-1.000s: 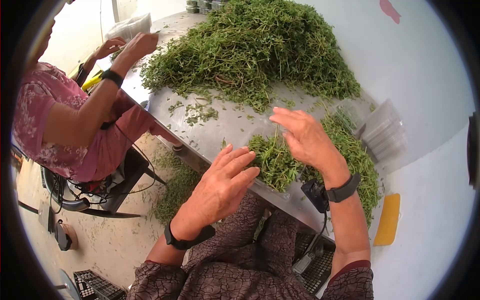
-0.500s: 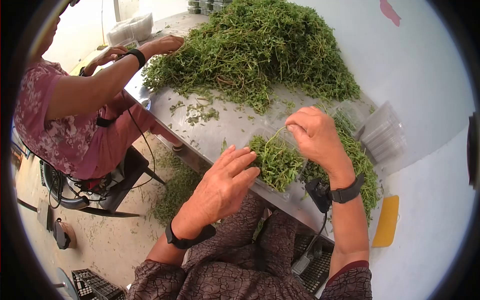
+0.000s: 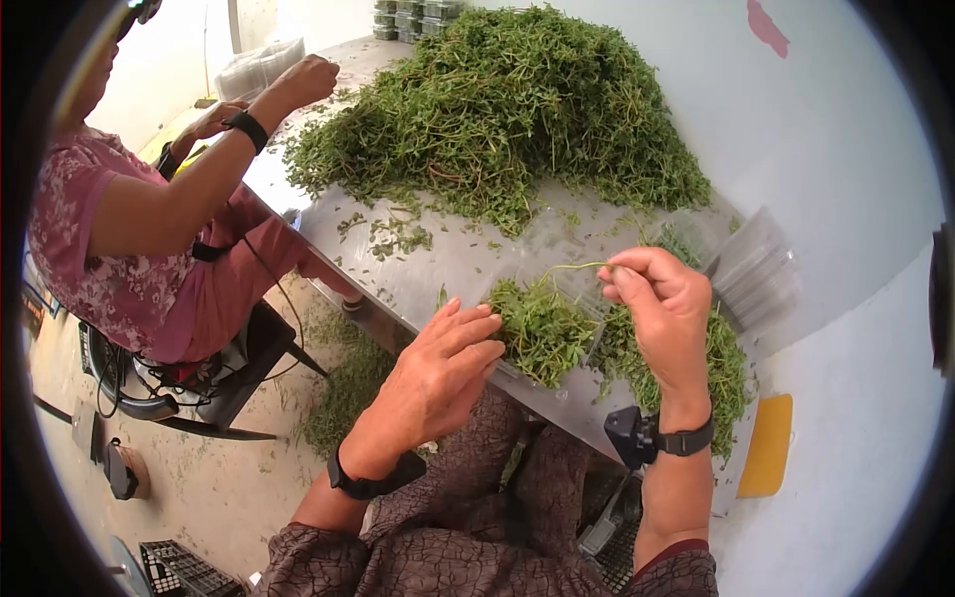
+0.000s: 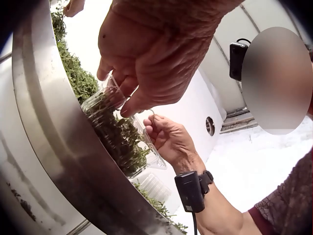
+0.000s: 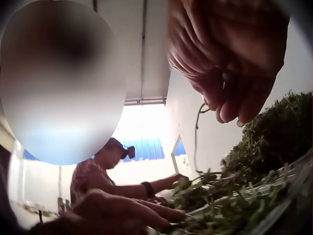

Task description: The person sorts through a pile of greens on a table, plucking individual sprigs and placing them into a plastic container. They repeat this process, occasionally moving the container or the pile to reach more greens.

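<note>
A clear plastic clamshell box [image 3: 517,373] packed with green herb sprigs [image 3: 542,328] sits at the near edge of the steel table [image 3: 448,259]. My left hand [image 3: 477,333] lies with straight fingers on the box's near rim, and the left wrist view shows those fingers [image 4: 132,100] touching the rim of the box [image 4: 105,100]. My right hand [image 3: 612,274] hovers above the box's right side and pinches one thin herb stem [image 3: 572,267]. In the right wrist view the stem [image 5: 196,132] dangles from the right hand's fingertips [image 5: 227,110] down into the herbs.
A large heap of loose herbs [image 3: 507,109] covers the far table. More herbs [image 3: 721,368] lie right of the box. Stacked empty clear boxes [image 3: 761,264] stand at the right, a yellow object [image 3: 768,443] below them. Another person [image 3: 129,229] sits at the left, reaching into the heap.
My right hand went from lying flat on the herbs to pinching a stem and lifting it up and to the right. The left hand stayed put. The other person's arm moved about the heap.
</note>
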Motion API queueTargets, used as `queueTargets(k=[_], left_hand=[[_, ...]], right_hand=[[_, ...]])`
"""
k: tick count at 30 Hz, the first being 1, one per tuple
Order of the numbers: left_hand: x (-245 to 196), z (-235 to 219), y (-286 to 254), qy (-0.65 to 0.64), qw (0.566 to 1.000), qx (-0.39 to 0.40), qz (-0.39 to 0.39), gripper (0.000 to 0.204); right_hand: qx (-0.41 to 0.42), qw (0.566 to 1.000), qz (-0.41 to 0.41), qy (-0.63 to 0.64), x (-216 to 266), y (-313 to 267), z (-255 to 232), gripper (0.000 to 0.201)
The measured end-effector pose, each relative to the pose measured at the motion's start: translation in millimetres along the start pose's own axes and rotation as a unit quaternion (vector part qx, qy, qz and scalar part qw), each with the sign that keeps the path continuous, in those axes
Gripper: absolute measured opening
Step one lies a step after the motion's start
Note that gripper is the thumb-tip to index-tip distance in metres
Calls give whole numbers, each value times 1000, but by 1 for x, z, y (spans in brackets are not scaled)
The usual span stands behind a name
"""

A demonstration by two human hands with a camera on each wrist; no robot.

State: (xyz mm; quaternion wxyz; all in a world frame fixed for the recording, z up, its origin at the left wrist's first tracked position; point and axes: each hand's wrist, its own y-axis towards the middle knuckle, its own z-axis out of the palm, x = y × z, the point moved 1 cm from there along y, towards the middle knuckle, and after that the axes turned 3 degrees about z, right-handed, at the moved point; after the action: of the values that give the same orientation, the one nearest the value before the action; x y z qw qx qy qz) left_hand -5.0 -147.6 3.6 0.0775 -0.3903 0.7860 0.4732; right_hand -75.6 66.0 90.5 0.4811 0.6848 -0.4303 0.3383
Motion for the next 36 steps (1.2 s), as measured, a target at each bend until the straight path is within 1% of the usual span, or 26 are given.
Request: queueTargets(k=[1,3,4,6,7,9,10,12,13,15,16,18,19,21,23,25,26,27,28,29,30,31,32,34,36], left_hand=[[-1,-1,0,1,1000,0,1,27],[-3,-4,2,-19,999,-31,0,24],[-4,-5,5,-20,999,-31,3,24],[-7,-9,7,8,996,-87,17,24],[-8,-9,7,8,996,-87,15,24],[-9,-9,9,-19,990,-134,-33,29],[-10,-8,12,-19,991,-132,-33,29],[-12,-6,18,-60,984,-163,-42,34],[-16,-5,22,-60,984,-161,-45,34],[-23,-3,30,-166,971,-150,-86,38],[-25,0,33,-167,971,-149,-88,38],[-26,5,37,-235,958,-102,-129,37],[-24,6,37,-235,958,-102,-130,37],[-21,13,36,-224,969,-56,-90,31],[-19,15,36,-209,973,-57,-76,27],[-19,16,37,-191,978,-60,-65,24],[-19,16,38,-165,983,-64,-53,22],[-20,17,38,-138,987,-68,-41,19],[-20,18,37,-137,987,-68,-43,19],[-21,19,36,-111,991,-71,-36,19],[-21,20,36,-86,993,-75,-29,18],[-22,21,36,-87,993,-73,-29,18],[-22,21,36,-82,993,-79,-26,18],[-23,21,35,-77,993,-86,-22,18],[-22,21,34,-75,994,-78,-18,18]], right_hand=[[17,1000,0,-7,1,0,-3,13],[16,1000,10,6,4,-4,-2,13],[19,999,21,18,5,-5,-2,13],[15,999,16,29,4,-8,-4,13],[9,999,12,41,3,-11,-4,13],[19,999,12,39,-1,-17,-3,12],[30,999,11,35,-2,-20,-3,12],[27,999,20,41,0,-26,-2,11],[25,998,27,49,1,-28,-1,11],[34,998,37,40,1,-34,3,10],[45,998,42,30,1,-36,4,9],[39,998,34,33,1,-41,3,9],[33,998,24,38,1,-43,2,8],[28,999,27,37,1,-47,0,8],[21,999,28,35,-2,-48,-3,7],[19,995,-47,-88,-8,-49,-3,8],[19,995,-47,-87,-7,-48,-2,8],[-4,975,-124,-183,-3,-47,1,11],[-26,940,-198,-277,1,-47,4,15],[-27,940,-197,-276,6,-47,6,15],[-23,913,-236,-332,13,-48,9,19],[-19,881,-274,-386,16,-48,11,24],[-19,881,-273,-386,16,-49,13,24],[18,870,-275,-409,15,-51,17,28],[15,870,-280,-405,10,-51,22,28]])
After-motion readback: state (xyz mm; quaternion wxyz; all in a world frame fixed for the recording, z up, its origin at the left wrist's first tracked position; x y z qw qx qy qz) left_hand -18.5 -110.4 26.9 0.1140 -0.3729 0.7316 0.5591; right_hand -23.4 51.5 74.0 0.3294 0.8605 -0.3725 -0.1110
